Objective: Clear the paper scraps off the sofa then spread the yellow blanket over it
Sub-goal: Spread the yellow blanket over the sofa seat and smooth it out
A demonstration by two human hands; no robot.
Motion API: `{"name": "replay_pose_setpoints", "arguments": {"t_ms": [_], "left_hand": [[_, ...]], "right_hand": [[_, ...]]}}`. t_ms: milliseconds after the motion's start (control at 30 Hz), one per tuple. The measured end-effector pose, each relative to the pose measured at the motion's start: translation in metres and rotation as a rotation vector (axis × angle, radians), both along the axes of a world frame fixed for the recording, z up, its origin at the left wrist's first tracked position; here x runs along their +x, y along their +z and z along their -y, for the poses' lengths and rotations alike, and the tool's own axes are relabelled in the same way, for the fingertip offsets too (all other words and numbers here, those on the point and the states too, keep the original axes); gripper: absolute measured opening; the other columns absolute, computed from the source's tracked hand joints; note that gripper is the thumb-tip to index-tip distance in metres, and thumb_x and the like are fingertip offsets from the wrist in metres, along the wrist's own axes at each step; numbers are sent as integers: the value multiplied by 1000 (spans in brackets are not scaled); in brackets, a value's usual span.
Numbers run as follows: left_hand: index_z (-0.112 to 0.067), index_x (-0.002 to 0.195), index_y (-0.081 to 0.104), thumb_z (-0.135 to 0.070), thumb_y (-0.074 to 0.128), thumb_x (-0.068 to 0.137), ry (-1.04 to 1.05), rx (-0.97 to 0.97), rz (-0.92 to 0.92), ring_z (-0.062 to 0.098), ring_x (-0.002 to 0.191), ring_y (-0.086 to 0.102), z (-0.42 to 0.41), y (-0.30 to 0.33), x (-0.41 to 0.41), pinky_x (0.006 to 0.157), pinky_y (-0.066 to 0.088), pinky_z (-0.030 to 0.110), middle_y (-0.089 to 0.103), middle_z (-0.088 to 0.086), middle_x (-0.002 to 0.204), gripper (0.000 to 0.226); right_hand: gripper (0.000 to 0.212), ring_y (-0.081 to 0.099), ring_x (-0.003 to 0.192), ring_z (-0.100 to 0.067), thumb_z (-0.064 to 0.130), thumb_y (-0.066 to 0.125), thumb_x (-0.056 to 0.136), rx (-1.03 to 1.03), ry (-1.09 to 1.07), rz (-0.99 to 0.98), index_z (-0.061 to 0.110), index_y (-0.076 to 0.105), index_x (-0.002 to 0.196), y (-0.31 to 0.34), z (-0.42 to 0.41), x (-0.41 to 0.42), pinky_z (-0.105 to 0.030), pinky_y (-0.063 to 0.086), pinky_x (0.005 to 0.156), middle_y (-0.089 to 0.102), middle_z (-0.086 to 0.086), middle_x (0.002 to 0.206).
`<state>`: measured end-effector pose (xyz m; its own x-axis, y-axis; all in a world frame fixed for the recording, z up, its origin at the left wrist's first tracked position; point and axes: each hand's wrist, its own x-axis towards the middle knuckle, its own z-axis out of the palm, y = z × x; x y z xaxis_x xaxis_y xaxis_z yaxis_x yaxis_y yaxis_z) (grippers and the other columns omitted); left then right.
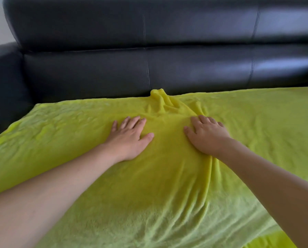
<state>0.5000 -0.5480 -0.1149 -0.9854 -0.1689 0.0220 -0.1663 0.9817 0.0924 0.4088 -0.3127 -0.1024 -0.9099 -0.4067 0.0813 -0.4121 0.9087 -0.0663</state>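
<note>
The soft, fuzzy yellow blanket (167,185) is laid over the seat of the shiny black leather sofa (167,51), its long side running left to right. It is pressed flat by the left hand (130,138) and right hand (207,136), fingers spread. A bunched fold sits at the back edge.

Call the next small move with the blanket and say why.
Probably slide both palms outward: the left hand and right hand press flat on the yellow blanket, which bunches into a ridge at the sofa backrest.
</note>
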Motion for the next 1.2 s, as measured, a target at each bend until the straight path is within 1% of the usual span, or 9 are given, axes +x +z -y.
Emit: {"name": "replay_pose_setpoints", "arguments": {"t_ms": [100, 200, 367, 633, 767, 867, 1000, 1067, 1200], "left_hand": [[-32, 157, 6, -68, 13, 93, 65, 40, -33, 18, 151, -1, 5, 12, -25, 120, -2, 52, 0, -9, 165, 73], [-30, 156, 10, -64, 15, 96, 121, 34, -66, 22, 151, 3, 10, 25, -58, 120, 1, 53, 4, -6, 165, 70], [-31, 157, 8, -64, 16, 96, 170, 71, 89, 23, 151, -1, 10, 20, -97, 119, 1, 54, -1, -5, 166, 70], [-36, 156, -2, -74, 8, 89, 189, 75, 216, 21, 151, -9, 14, 21, -105, 119, -5, 53, -9, -8, 165, 77], [-28, 157, 10, -67, 14, 94, 233, 101, 63, 24, 151, 4, 10, 30, -133, 120, 2, 52, 4, -4, 166, 74], [-28, 157, 15, -58, 18, 98, 208, 117, 9, 23, 150, 8, 11, 31, -156, 120, 6, 52, 11, -3, 165, 66], [-33, 157, 15, -63, 15, 96, 178, 95, 93, 20, 151, 7, 12, 14, -169, 120, 3, 52, 9, -8, 165, 68], [-36, 156, 14, -65, 12, 94, 183, 74, 94, 19, 151, 5, 12, 7, -169, 119, 1, 52, 8, -10, 165, 69], [-40, 155, 12, -68, 10, 92, 182, 62, 86, 17, 151, 4, 14, 4, -168, 120, 0, 52, 7, -12, 165, 70]], "right_hand": [[60, 29, 140, -27, 53, 21, 97, -24, 46, -49, 17, 36, 144, 14, 10, -23, -44, 23, 112, 33, -7, 152], [59, 18, 145, -22, 48, 24, 100, -59, 179, -27, 19, 25, 151, 22, 35, -55, -43, 14, 117, 20, -3, 159], [61, 10, 147, -17, 52, 22, 100, -121, 260, 81, 24, 16, 153, 14, 66, -107, -42, 7, 119, 12, 2, 161], [68, 13, 147, -20, 62, 14, 96, -15, 125, 178, 26, 13, 153, 0, 29, -151, -43, 10, 118, 14, 2, 161], [65, 26, 143, -27, 56, 18, 97, -76, 51, 133, 20, 21, 151, 9, 33, -165, -45, 20, 114, 26, -5, 157], [60, 20, 144, -23, 49, 19, 100, -88, 153, 17, 18, 26, 150, 12, 53, -172, -44, 15, 116, 25, -3, 157], [62, 11, 147, -20, 55, 13, 99, -68, 241, 144, 25, 20, 152, 4, 70, -183, -46, 7, 118, 15, 1, 160], [66, 12, 147, -22, 61, 9, 96, -34, 220, 212, 28, 19, 152, -3, 64, -189, -47, 9, 118, 15, 1, 161], [74, 13, 147, -24, 68, 4, 90, -21, 111, 214, 30, 19, 153, -6, 33, -206, -46, 9, 117, 13, -1, 161]]}}
